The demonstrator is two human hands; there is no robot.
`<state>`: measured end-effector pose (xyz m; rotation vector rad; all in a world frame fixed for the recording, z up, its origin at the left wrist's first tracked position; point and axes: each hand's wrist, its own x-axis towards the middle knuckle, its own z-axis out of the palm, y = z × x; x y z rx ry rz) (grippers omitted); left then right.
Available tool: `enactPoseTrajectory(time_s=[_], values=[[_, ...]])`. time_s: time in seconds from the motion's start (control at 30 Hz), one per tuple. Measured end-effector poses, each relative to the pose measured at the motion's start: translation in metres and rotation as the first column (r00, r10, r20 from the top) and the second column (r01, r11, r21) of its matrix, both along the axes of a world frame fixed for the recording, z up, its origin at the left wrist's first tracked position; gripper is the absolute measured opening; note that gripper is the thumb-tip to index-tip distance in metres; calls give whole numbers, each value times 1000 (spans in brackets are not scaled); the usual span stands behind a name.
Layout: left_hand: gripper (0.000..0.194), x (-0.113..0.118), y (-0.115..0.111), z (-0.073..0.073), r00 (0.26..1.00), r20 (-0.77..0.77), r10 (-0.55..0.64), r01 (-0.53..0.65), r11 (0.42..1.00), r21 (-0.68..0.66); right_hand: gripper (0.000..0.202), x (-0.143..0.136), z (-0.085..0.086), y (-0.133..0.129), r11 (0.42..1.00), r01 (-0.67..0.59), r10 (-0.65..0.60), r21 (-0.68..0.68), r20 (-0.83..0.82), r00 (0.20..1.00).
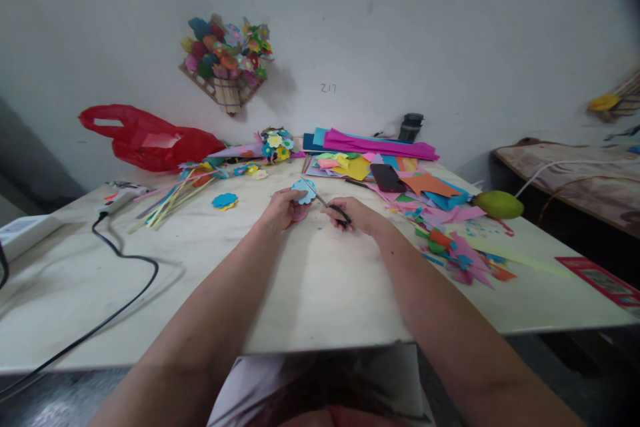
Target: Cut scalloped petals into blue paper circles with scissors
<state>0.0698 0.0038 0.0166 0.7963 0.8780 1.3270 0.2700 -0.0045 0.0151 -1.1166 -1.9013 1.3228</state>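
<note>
Near the middle of the white table (320, 293), my left hand (281, 208) pinches a light blue paper flower (304, 191), with a bit of pink paper showing below it. My right hand (353, 213) is closed around the dark handles of a pair of scissors (320, 198). The scissor blades point up and left and lie at the blue flower; whether they touch its edge is too small to tell. Left of my left hand, a blue scalloped paper piece (225, 200) rests on a yellow one.
A glue gun (123, 199) with a black cord lies at the left, before a red plastic bag (150, 140). Paper strips (170, 203) are beside it. Coloured scraps (465, 257), a phone (387, 178) and a green fruit (499, 204) are at the right.
</note>
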Motion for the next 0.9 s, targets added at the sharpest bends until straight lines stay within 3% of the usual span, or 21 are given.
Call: enactPoseTrajectory(time_s=[0.9], values=[[19,2,-6,8,998,52,-45,52,989,-141,18,-2,0,0,1000,20,-20,0,-40,999]])
